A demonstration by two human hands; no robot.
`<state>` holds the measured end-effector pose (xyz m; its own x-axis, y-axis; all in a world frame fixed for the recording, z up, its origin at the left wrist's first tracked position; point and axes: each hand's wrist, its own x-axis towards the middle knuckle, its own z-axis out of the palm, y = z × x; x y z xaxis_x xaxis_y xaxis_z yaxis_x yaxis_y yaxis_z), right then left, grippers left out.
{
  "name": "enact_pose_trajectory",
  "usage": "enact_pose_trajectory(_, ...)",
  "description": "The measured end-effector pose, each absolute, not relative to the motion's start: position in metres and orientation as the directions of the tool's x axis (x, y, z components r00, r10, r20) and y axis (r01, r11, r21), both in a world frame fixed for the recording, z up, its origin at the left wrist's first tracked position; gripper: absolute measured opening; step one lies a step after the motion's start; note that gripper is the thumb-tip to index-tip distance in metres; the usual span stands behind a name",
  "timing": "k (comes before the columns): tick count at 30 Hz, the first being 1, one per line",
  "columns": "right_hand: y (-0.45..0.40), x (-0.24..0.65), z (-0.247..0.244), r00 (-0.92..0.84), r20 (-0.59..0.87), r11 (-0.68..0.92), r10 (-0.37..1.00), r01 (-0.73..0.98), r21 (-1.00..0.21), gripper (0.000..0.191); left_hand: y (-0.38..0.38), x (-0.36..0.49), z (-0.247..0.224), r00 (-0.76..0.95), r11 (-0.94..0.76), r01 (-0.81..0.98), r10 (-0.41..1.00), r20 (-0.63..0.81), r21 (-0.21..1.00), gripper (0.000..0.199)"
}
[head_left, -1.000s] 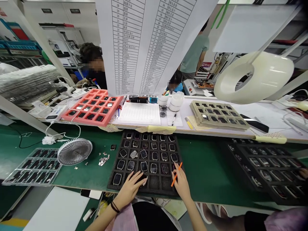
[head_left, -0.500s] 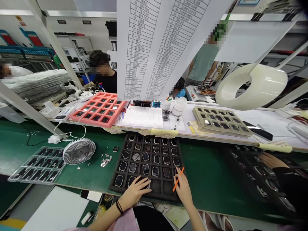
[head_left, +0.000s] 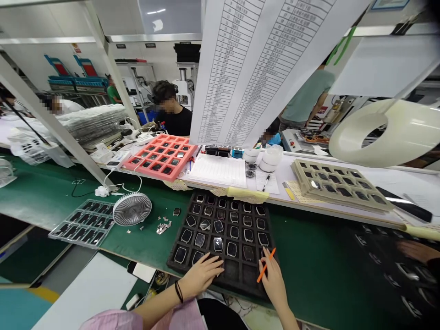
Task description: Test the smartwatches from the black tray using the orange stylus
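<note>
View leftward; tray (head_left: pixel 233 271), seemingly Chinese chart (head_left: pixel 252 59)

The tray (head_left: pixel 242 274) looks like matt, rough-grained black foam; the watches (head_left: pixel 217 244) in it have glossy, glass-like faces. From that tray, the pen (head_left: pixel 266 265) at four o'clock looks like smooth orange plastic. At nine o'clock a clear tray (head_left: pixel 55 234) shines like thin plastic; the fan (head_left: pixel 132 209), near ten, is off-white plastic. Paper (head_left: pixel 220 172) lies matt at twelve; the tape roll (head_left: pixel 409 126), at two, is glossy. The green bench top (head_left: pixel 305 275) looks smooth, faintly sheened.
</note>
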<state>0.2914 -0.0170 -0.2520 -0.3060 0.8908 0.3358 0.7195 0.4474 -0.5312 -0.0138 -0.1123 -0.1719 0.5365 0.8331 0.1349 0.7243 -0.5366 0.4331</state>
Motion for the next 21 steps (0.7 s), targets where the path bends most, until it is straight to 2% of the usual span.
enact_pose_trajectory(4, -0.016, 0.293, -0.256, -0.305, 0.366, 0.465, 0.879, 0.714, -0.524, 0.024, -0.116, -0.012, -0.169, 0.516, -0.512, 0.779, 0.851, 0.092, 0.364, 0.053)
enact_pose_trajectory(8, -0.016, 0.293, -0.258, -0.293, 0.385, 0.47, 0.875, 0.701, -0.536, 0.021, -0.122, 0.009, -0.183, 0.292, -0.329, 0.889, 0.943, 0.16, 0.319, 0.052)
enact_pose_trajectory(10, -0.016, 0.293, -0.258, -0.293, 0.377, 0.465, 0.879, 0.701, -0.54, 0.022, -0.125, 0.018, -0.19, 0.175, -0.232, 0.914, 0.965, 0.193, 0.332, 0.053)
enact_pose_trajectory(13, -0.017, 0.293, -0.26, -0.292, 0.36, 0.454, 0.886, 0.706, -0.544, 0.026, -0.125, 0.023, -0.195, 0.096, -0.178, 0.902, 0.971, 0.219, 0.394, 0.044)
enact_pose_trajectory(16, -0.017, 0.293, -0.262, -0.287, 0.352, 0.445, 0.891, 0.709, -0.547, 0.029, -0.125, 0.021, -0.196, 0.092, -0.19, 0.881, 0.967, 0.238, 0.432, 0.033)
enact_pose_trajectory(18, -0.017, 0.293, -0.262, -0.291, 0.353, 0.448, 0.889, 0.709, -0.544, 0.03, -0.128, 0.017, -0.196, 0.144, -0.233, 0.882, 0.961, 0.235, 0.41, 0.035)
enact_pose_trajectory(21, -0.017, 0.292, -0.263, -0.293, 0.356, 0.451, 0.887, 0.71, -0.541, 0.031, -0.135, 0.004, -0.191, 0.313, -0.359, 0.87, 0.932, 0.185, 0.337, 0.046)
